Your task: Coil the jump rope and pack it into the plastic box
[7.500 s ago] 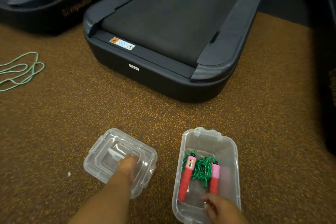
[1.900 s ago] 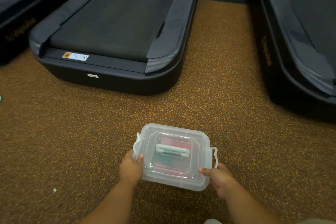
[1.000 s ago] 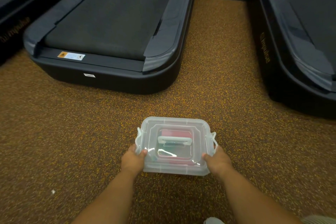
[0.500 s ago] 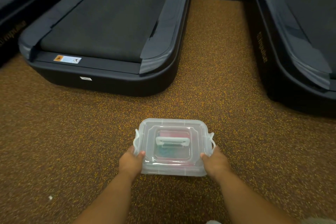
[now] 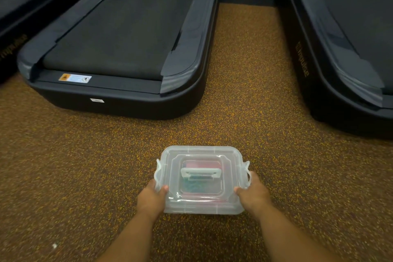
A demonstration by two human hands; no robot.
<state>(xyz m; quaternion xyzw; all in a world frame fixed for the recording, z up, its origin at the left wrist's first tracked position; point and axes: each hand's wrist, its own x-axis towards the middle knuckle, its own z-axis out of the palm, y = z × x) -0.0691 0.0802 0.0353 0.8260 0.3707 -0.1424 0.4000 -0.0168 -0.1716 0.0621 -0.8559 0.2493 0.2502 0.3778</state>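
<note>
Here both hands (image 5: 202,195) grip the lidded plastic box (image 5: 202,178) on the floor (image 5: 85,166)

Lidded plastic box (image 5: 202,178) on floor (image 5: 85,166), treadmills (image 5: 119,49) behind.

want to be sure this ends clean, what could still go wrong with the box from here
The side latches may not be snapped down, so the lid could pop off if the plastic box is lifted. The left hand and right hand hold only its near corners, so it could tip forward.
</note>
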